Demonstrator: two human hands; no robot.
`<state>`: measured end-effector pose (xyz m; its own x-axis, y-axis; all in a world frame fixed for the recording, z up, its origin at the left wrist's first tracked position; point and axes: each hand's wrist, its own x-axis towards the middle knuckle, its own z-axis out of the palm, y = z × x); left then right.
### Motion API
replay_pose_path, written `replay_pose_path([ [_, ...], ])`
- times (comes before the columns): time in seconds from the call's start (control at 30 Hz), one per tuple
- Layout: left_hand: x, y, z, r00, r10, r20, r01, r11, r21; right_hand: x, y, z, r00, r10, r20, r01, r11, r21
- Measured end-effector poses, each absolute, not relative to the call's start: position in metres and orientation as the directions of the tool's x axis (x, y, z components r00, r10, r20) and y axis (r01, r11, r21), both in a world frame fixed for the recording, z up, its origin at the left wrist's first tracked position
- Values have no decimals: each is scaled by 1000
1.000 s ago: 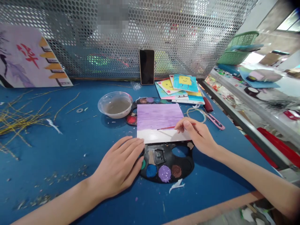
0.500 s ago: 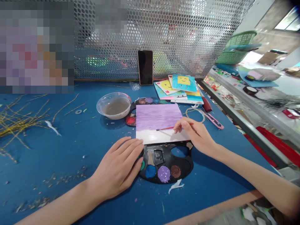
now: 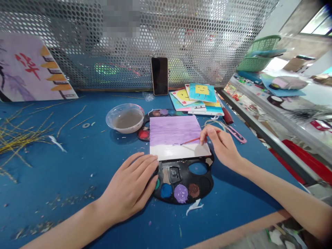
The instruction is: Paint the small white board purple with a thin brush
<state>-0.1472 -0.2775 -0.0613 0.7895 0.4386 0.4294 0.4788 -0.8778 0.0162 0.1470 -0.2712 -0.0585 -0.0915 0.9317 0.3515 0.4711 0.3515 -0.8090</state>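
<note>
A thin red paintbrush (image 3: 191, 140) is pinched in my right hand (image 3: 220, 143), its tip at the lower edge of the purple paint. The small canvas (image 3: 173, 129) under it is purple above, with a white band along the bottom. It rests on a black palette (image 3: 204, 178) that holds blue, purple and brown paint in its wells. My left hand (image 3: 135, 185) lies flat with fingers stretched out, fingertips at the canvas's lower left corner and over the palette's left side. Beyond the canvas, part of a palette with red paint (image 3: 143, 134) shows.
A clear bowl of murky water (image 3: 125, 118) stands left of the canvas. Behind are a phone (image 3: 159, 76) and stacked small paintings (image 3: 202, 92). A pink cutter (image 3: 236, 134) lies at right, yellowish twigs (image 3: 26, 138) at left. A perforated metal screen (image 3: 124, 52) borders the table.
The brush tip has shifted a little to the right along the paint's edge, and a small purple mark now shows left of it. My left hand stays in place.
</note>
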Motion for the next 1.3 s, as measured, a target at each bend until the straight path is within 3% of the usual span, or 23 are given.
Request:
replay_pose_path([
  [0.2, -147, -277, -61, 794, 430, 430, 475, -880, 3, 145, -270, -59, -206, 941, 269, 455, 335, -825],
  [0.37, -147, -277, -61, 796, 430, 426, 476, -880, 0, 147, -269, -58, -80, 936, 342, 450, 340, -826],
  [0.53, -147, -277, -62, 797, 430, 424, 473, -881, 3, 147, -268, -57, -185, 938, 294, 471, 347, -811],
  [0.7, -149, -277, -62, 801, 421, 425, 469, -883, -11, 152, -267, -55, -62, 895, 442, 549, 400, -734],
  [0.83, -148, -277, -62, 801, 421, 426, 470, -883, -10, 150, -268, -53, -123, 909, 399, 484, 406, -776],
  [0.93, -148, -276, -63, 803, 422, 421, 467, -884, -5, 150, -269, -52, -163, 899, 405, 550, 424, -719],
  [1.1, -148, -276, -63, 804, 415, 426, 462, -887, -10, 155, -269, -52, -78, 806, 586, 641, 491, -590],
  [1.3, -149, -277, -62, 804, 413, 427, 461, -887, -9, 155, -268, -52, -169, 821, 545, 661, 505, -555],
])
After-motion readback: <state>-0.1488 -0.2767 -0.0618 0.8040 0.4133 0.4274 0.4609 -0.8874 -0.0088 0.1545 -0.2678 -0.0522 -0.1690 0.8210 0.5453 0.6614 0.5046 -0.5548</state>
